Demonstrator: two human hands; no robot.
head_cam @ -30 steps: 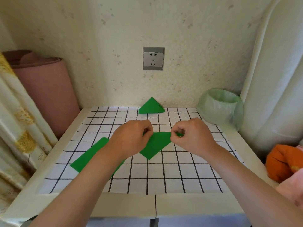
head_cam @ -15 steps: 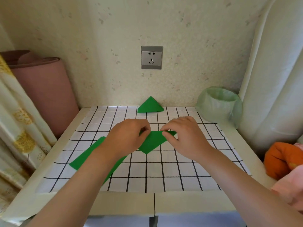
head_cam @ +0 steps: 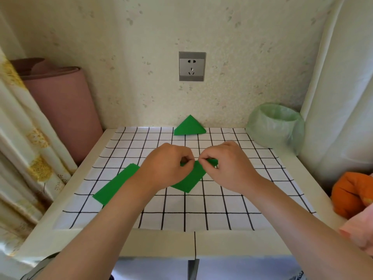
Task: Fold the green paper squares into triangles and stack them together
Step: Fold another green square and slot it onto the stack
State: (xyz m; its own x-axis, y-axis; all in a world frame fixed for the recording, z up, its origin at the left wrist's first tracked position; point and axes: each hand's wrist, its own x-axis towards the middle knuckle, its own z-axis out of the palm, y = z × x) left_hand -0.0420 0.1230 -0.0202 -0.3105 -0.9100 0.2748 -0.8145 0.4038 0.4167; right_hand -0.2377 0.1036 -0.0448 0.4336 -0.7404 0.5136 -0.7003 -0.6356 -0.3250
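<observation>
Far to the left of the wall socket (head_cam: pixel 191 66), a patterned curtain (head_cam: pixel 22 158) and a rolled pink mat (head_cam: pixel 60 110) stand beside the bench (head_cam: pixel 161 243), clear of the work. Below and left of the socket a flat green sheet (head_cam: pixel 115 186) lies on the grid cover, partly under the left forearm; whether it is one sheet or several cannot be told. The left hand (head_cam: pixel 165 168), fingers curled, pinches the top edge of the green paper (head_cam: pixel 187 180), which lies almost straight below the socket with its point toward the person. Directly under the socket, against the wall, a finished triangle (head_cam: pixel 189 128) waits as the start of the stack. The right hand (head_cam: pixel 232 166), just right of that line, is likewise clamped on the same top edge. The step looks like a fold under way: the next move probably calls for matching the edges, pressing the crease flat, then carrying the piece up to the triangle. Right of the socket a bag-lined bin (head_cam: pixel 276 126) sits on the bench corner, and farther right an orange bundle (head_cam: pixel 351 190); neither blocks the way to the wall.
</observation>
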